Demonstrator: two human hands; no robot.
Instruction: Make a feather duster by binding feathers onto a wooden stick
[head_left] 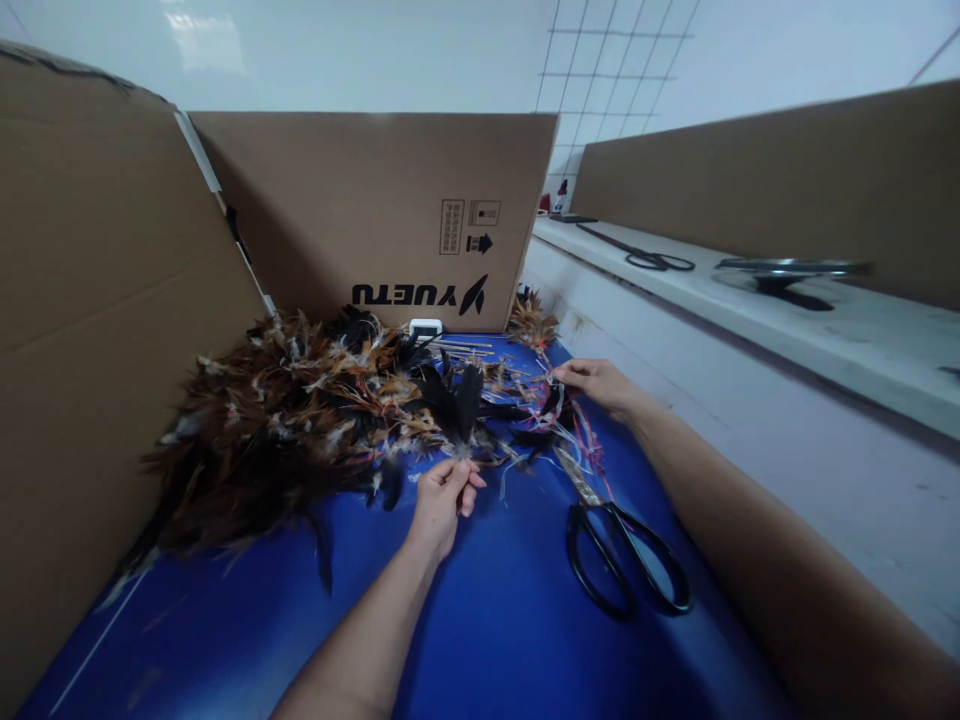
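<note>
Black feathers [459,405] fan upward from my left hand [442,500], whose thumb and fingers are pinched round their base. My right hand [592,383] reaches to the far right of the blue table, fingers pinched together over a tangle of pink and white strings [585,440]; what lies between the fingertips is too small to make out. Below that hand, scissors with black handles [630,555] lie on the table, their blades pointing into the strings. A large heap of brown and black feathers [292,420] spreads to the left of my left hand.
Cardboard panels [375,200] stand at the back and left of the blue table [495,610]. A small white device [426,328] and thin sticks [465,348] lie near the back. Another feather bunch [532,320] sits at back right. The right-hand ledge [675,290] holds a second pair of scissors [652,258].
</note>
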